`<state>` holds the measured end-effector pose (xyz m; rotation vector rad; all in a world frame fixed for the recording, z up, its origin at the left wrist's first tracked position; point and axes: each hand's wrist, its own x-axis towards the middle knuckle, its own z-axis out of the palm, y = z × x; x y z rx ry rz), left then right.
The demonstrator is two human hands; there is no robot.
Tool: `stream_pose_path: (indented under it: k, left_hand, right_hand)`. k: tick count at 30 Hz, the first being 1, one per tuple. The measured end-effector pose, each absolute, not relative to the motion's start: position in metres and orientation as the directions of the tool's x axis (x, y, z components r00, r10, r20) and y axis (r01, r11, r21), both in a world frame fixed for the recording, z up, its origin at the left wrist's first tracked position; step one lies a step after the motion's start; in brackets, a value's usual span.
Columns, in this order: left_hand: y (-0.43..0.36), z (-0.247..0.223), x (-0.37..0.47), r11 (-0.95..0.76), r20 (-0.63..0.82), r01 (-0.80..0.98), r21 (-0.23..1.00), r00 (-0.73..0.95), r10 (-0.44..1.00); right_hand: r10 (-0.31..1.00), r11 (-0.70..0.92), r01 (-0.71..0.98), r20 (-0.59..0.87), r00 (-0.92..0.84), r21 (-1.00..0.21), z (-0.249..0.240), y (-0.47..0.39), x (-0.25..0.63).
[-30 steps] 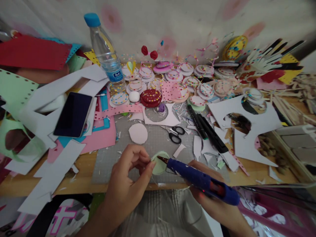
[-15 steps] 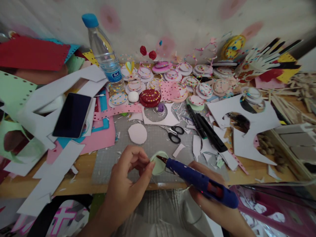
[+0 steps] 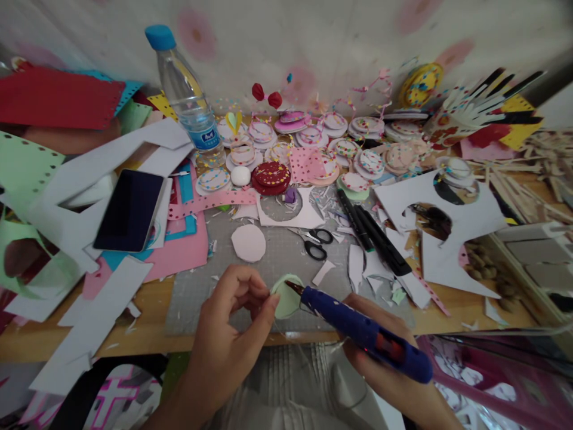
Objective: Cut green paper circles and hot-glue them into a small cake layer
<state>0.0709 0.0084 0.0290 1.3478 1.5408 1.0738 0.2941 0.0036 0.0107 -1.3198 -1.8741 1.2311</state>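
Between the thumb and fingers of my left hand [image 3: 239,316] is the edge of a small pale green paper disc [image 3: 286,303], held above the front of the grey cutting mat [image 3: 192,298]. My right hand [image 3: 380,352] grips a blue hot glue gun [image 3: 358,325], its dark nozzle touching or just over the disc near its upper rim. A red light shows on the gun's body. A thin glue-like strand hangs below the disc. Beyond my hands lie a white paper disc [image 3: 249,243] and black-handled scissors [image 3: 317,242].
Rows of decorated paper discs [image 3: 271,177] stand at the back beside a water bottle [image 3: 194,107]. A phone [image 3: 129,209] and paper sheets lie left. Black pens [image 3: 382,242], cut-out white card [image 3: 465,221] and a cup of pens [image 3: 454,122] are right.
The view has shifted very slightly. The glue gun's nozzle has moved slightly along the green disc's rim; both hands keep their grips.
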Motion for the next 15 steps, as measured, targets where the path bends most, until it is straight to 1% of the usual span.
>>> stream_pose_path:
  k: [15]
  left_hand:
    - [0.0094,0.0277,0.0709,0.078,-0.047,0.304,0.950,-0.108,0.993]
  right_hand:
    - [0.928,0.114,0.464,-0.072,-0.365,-0.878,0.0117,0.0023,0.2959]
